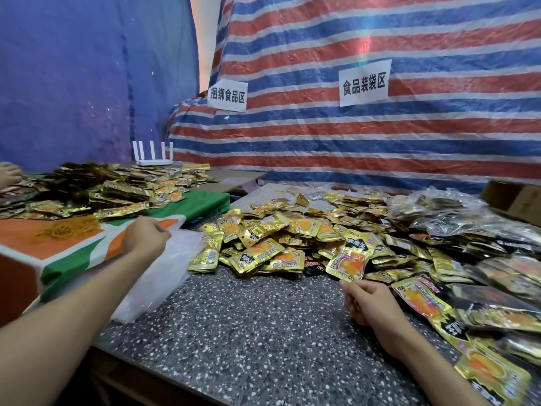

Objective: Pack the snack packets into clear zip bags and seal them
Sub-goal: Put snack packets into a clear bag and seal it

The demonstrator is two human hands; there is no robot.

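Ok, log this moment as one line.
left hand: grips clear zip bag | right hand: curled at gold packet edge, hold unclear | packet pile: loose on table

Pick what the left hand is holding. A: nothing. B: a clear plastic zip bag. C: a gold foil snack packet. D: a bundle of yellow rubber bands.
B: the left hand grips the top edge of the clear plastic zip bag lying on the speckled grey tabletop; a gold foil snack packet is pinched by the right hand instead.
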